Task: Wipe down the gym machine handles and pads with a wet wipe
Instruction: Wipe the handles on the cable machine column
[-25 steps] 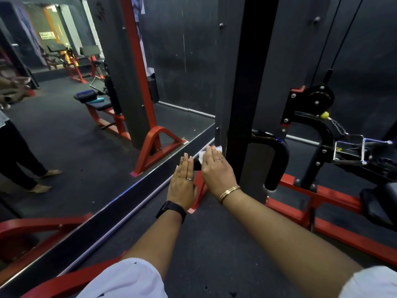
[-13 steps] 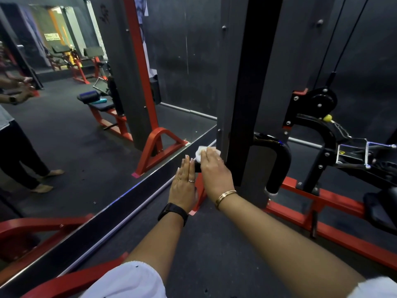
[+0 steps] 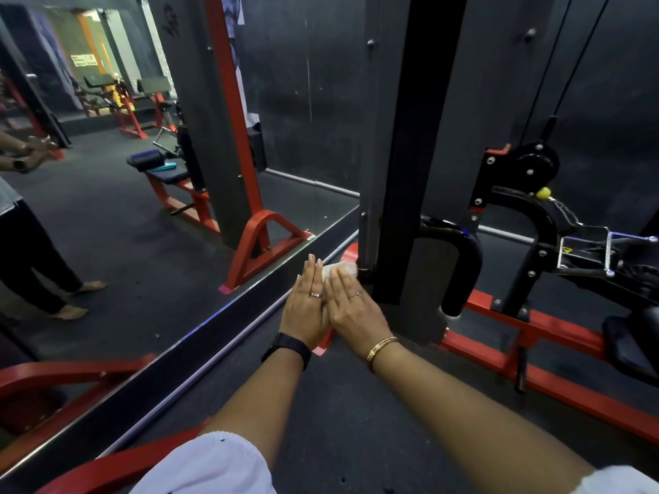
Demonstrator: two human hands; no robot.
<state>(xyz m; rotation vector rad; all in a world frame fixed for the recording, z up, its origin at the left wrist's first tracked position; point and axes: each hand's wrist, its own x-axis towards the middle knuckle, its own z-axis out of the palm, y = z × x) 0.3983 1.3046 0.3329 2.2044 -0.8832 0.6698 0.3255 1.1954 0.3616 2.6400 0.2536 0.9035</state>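
Note:
My left hand (image 3: 307, 306), with a black watch on the wrist, and my right hand (image 3: 351, 308), with a gold bracelet, are stretched out in front of me. Their fingers are straight and the two hands lie flat against each other. A white wet wipe (image 3: 340, 269) is pressed between them and sticks out past my right fingertips, just left of the machine's black upright column (image 3: 410, 155). A curved black handle bar (image 3: 463, 269) hangs to the right of the column, apart from both hands. What lies between my palms is hidden.
A wall mirror (image 3: 142, 226) fills the left side and reflects a standing person and red benches. A red base frame (image 3: 556, 333) runs along the dark floor at the right, with a pulley (image 3: 535, 165), cables and a black seat pad (image 3: 631, 347).
My hands have drawn closer together, so the dark gap between them has gone. The wipe now sticks out further past my right fingertips.

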